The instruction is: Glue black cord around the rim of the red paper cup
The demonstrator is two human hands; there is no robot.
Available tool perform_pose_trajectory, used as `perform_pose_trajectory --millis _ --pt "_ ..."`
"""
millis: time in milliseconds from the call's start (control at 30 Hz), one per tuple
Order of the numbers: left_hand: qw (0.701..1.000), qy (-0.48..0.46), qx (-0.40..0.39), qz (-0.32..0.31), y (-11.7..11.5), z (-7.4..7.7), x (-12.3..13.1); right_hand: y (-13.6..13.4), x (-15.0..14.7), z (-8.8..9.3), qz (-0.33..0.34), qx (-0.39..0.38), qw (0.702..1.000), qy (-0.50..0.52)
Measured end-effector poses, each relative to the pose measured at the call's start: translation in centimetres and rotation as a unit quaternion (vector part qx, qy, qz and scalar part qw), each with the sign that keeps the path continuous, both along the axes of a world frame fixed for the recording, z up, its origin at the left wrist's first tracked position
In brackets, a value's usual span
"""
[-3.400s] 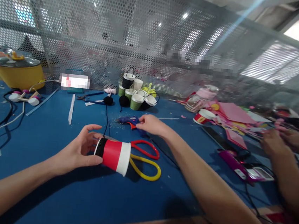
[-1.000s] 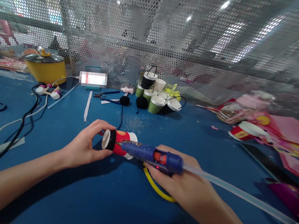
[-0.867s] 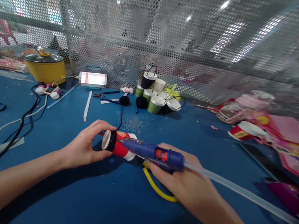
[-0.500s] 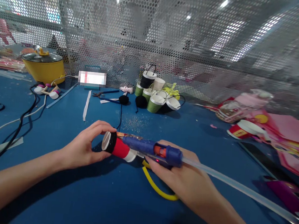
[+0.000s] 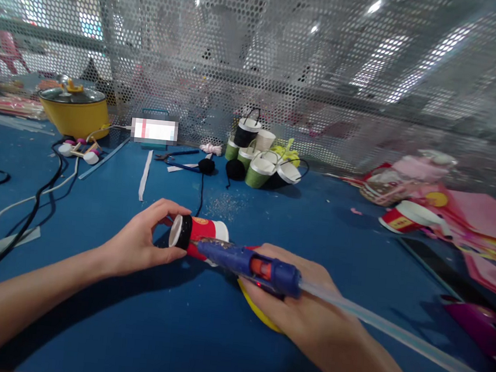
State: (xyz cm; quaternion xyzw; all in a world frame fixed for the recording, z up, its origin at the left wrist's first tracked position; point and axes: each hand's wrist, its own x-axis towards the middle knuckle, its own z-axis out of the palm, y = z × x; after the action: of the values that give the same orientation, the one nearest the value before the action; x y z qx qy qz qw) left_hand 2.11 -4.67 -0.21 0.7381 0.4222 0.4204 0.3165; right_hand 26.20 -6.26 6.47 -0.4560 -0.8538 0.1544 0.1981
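A red paper cup (image 5: 202,232) with a black band and white rim lies on its side on the blue table (image 5: 129,326). My left hand (image 5: 141,243) is closed round its base end, thumb and fingers pinching the black band. My right hand (image 5: 302,305) grips a blue glue gun (image 5: 251,263) with an orange trigger, its nozzle touching the cup's near side just behind the band. A clear glue stick (image 5: 391,340) trails from the gun's back to the right. Part of the yellow scissors handle (image 5: 257,312) shows under my right hand.
A cluster of green, black and white cups (image 5: 257,160) stands by the perforated metal screen (image 5: 259,64). A yellow pot (image 5: 74,109) and cables (image 5: 31,200) are at the left. Another red cup (image 5: 405,217), pink sheets (image 5: 486,217) and a purple object (image 5: 476,322) lie at the right.
My right hand picked up the glue gun and brought its nozzle to the cup. Over the last second the cup was turned slightly and the nozzle shifted down to its near side.
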Motion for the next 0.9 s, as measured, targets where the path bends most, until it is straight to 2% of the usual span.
perform_pose_trajectory --millis 267,567,700,900 --pt "0.998 0.031 0.043 -0.017 -0.1 0.1 -0.1 0.3 -0.1 0.4 -0.047 0.003 0.998 0.031" --pt "0.995 0.058 0.069 -0.036 -0.5 0.5 -0.1 1.0 -0.3 0.5 -0.058 0.001 0.998 0.026" --pt "0.997 0.043 0.049 -0.034 -0.4 0.3 -0.1 0.8 -0.3 0.5 -0.06 0.0 0.998 0.033" --pt "0.999 -0.015 -0.028 -0.017 -0.2 0.0 0.0 0.1 -0.1 0.3 -0.044 -0.01 0.999 0.025"
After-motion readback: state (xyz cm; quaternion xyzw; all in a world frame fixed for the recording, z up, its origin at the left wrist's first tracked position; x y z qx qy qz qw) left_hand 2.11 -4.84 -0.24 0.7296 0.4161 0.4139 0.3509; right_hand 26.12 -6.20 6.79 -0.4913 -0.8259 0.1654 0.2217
